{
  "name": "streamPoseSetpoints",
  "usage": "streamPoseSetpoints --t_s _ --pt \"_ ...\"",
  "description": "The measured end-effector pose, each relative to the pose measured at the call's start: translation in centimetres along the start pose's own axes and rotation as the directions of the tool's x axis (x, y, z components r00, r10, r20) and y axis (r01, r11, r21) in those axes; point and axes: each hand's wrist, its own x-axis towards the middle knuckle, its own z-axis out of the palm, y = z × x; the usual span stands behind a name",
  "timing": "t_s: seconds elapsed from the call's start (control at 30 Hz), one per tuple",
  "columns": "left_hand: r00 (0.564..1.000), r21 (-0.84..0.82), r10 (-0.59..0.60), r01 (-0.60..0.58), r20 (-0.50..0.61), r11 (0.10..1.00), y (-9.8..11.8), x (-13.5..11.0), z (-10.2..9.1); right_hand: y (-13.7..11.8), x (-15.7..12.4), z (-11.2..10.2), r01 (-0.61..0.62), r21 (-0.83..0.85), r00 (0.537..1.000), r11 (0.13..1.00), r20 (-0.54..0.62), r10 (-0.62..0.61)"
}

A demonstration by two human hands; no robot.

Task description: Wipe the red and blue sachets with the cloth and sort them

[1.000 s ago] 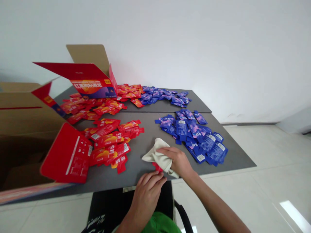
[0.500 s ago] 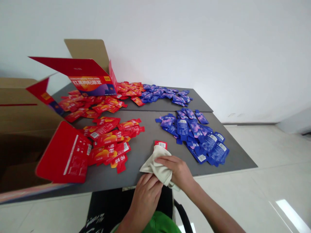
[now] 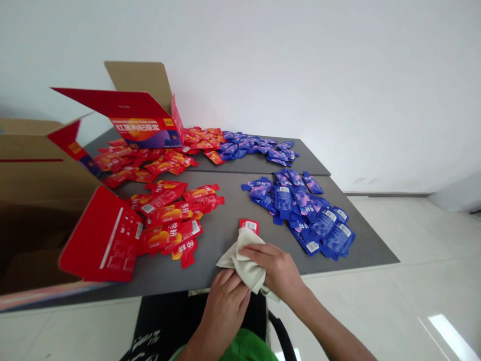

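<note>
Right at the near edge of the grey surface [image 3: 221, 235], left grip [image 3: 225, 306] and right grip [image 3: 276, 268] pressed together on a beige cloth [image 3: 242, 258], bunched between both hands! Just past it, a red sachet [image 3: 248, 225], partly under the cloth. Farther out, red sachets [image 3: 169, 215] on the left, blue sachets [image 3: 304, 215] on the right, a red carton [image 3: 146, 125] at the back.

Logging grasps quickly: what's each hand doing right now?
Left hand: closed on the cloth.
Right hand: closed on the cloth too.
</note>
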Motion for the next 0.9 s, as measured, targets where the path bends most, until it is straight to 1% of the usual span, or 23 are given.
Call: streamPoseSetpoints --t_s 0.07,0.13,0.23,0.3,0.37,0.4,0.43,0.47,0.53,0.6,0.63,0.7,0.77,0.83,0.9 --pt "1.000 -0.012 0.010 -0.010 -0.002 1.000 0.0 0.1 -0.1 0.8 0.6 0.8 -0.033 0.015 0.999 0.999 -0.001 0.033" --pt "1.000 -0.025 0.022 -0.022 -0.006 0.999 -0.1 0.2 -0.2 2.4 2.7 1.0 -0.074 0.014 0.996 0.997 -0.043 0.075" --pt "0.999 -0.026 0.034 -0.034 -0.014 0.999 -0.3 0.2 -0.1 4.2 6.1 0.2 -0.110 -0.035 0.990 0.993 -0.093 0.106" --pt "0.999 -0.023 0.031 -0.031 -0.025 0.999 -0.4 0.1 0.1 4.3 6.9 -0.7 -0.113 -0.052 0.986 0.992 -0.126 0.106" --pt "0.999 -0.024 0.021 -0.022 -0.038 0.999 -0.3 0.0 0.2 3.5 5.9 -1.4 -0.088 -0.038 0.983 0.995 -0.163 0.081" --pt "0.999 -0.025 0.018 -0.019 -0.043 1.000 -0.3 -0.1 0.2 2.9 4.7 -1.6 -0.066 -0.024 0.981 0.998 -0.184 0.061" --pt "0.999 -0.026 0.013 -0.014 -0.043 1.000 -0.2 -0.1 0.2 2.1 3.3 -1.6 -0.047 -0.010 0.983 0.999 -0.176 0.044" --pt "0.999 -0.028 0.003 -0.004 -0.035 1.000 -0.1 -0.1 0.2 1.4 1.9 -1.6 -0.021 -0.003 0.987 1.000 -0.161 0.020" --pt "1.000 -0.035 -0.014 0.014 -0.012 0.999 0.0 -0.1 0.1 0.3 -0.6 -1.0 -0.012 0.006 0.996 1.000 -0.093 0.013" --pt "1.000 -0.042 -0.024 0.025 0.006 0.999 0.1 0.0 0.0 -0.1 -1.7 -0.1 -0.032 0.025 0.998 0.999 -0.048 0.033" --pt "1.000 -0.046 -0.023 0.023 0.009 0.999 0.0 0.0 0.0 0.1 -1.6 0.4 -0.051 0.036 0.998 0.998 -0.040 0.052" --pt "1.000 -0.048 -0.007 0.008 0.007 0.999 -0.1 0.0 -0.1 1.0 -0.1 1.1 -0.092 0.048 0.994 0.995 -0.052 0.094" --pt "1.000 -0.042 0.009 -0.009 0.005 0.999 -0.2 0.0 -0.1 2.4 2.4 1.2 -0.122 0.040 0.990 0.992 -0.071 0.124" --pt "1.000 -0.032 0.018 -0.018 0.000 0.999 -0.3 0.0 -0.1 3.5 5.0 0.7 -0.135 0.011 0.988 0.991 -0.079 0.135" --pt "1.000 -0.027 0.013 -0.013 -0.011 1.000 -0.3 0.0 -0.1 3.9 6.5 -0.3 -0.138 -0.022 0.987 0.990 -0.087 0.136"
